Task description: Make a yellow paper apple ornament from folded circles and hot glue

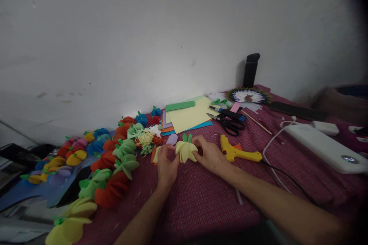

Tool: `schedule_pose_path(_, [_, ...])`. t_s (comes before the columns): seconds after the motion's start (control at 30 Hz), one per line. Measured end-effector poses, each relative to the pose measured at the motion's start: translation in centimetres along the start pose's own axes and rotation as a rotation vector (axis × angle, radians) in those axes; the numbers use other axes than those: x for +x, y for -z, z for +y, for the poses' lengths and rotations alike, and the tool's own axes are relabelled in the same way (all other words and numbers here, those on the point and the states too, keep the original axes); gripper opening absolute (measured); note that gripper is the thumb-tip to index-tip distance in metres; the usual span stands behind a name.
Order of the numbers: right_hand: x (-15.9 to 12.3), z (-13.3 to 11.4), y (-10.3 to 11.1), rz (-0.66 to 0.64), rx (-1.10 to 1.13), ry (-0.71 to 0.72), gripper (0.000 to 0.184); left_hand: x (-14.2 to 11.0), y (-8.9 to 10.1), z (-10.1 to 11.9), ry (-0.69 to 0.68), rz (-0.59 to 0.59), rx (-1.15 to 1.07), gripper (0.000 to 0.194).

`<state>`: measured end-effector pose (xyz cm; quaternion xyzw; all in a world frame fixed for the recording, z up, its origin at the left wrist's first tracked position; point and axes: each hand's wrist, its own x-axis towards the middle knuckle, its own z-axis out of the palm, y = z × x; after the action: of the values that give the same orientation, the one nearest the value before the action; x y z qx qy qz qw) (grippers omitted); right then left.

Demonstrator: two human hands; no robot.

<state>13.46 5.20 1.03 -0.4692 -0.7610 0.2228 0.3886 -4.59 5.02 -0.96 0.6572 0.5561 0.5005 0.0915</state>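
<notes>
Between my two hands is a pale yellow paper pumpkin (185,151) with two small green leaves on top. My left hand (167,165) closes its fingers on the pumpkin's left side. On the opposite side, my right hand (210,155) pinches the folds. Just behind my left hand lie a small purple paper piece (172,139) and a few orange and yellow paper pieces. A yellow glue gun (240,152) rests on the cloth to the right of my right hand, its dark cord trailing right.
Many coloured paper pumpkins (115,160) crowd the left side. Coloured sheets (192,116), black scissors (230,124) and a utility knife (228,113) lie at the back. A white power bank (324,145) with a cable occupies the right. A wall stands behind the checked tablecloth (198,206).
</notes>
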Motion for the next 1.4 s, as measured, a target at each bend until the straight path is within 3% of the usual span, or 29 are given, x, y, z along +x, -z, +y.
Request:
schedule_pose_path(0.13, [-0.19,-0.08,-0.07,-0.057,-0.104,0.0,0.029,0.02,0.43,0.41,-0.043,0.072,0.221,0.01])
schedule_pose_path(0.23, [-0.34,-0.11,-0.11,-0.079,-0.166,0.025,0.027,-0.06,0.7,0.73,-0.096,-0.039,0.26,0.006])
schedule_pose_path(0.47, [-0.46,-0.34,-0.01,-0.098,-0.2,0.032,0.029,-0.32,0.74,0.53,0.005,-0.176,0.054,0.021])
schedule_pose_path(0.73, [-0.56,-0.53,0.09,-0.121,-0.257,0.132,0.037,-0.49,0.29,0.45,0.131,-0.276,-0.251,0.021])
schedule_pose_path(0.9, [-0.52,-0.67,0.21,-0.137,-0.272,0.17,0.039,-0.5,0.26,0.68,0.089,-0.284,-0.269,0.023])
schedule_pose_path(1.07, [-0.32,-0.53,0.31,-0.13,-0.267,0.199,0.027,-0.53,0.27,0.87,0.086,-0.318,-0.22,0.024])
schedule_pose_path(1.4, [-0.03,-0.26,0.14,-0.101,-0.2,0.223,0.02,-0.05,0.42,0.9,0.124,-0.093,-0.058,0.016])
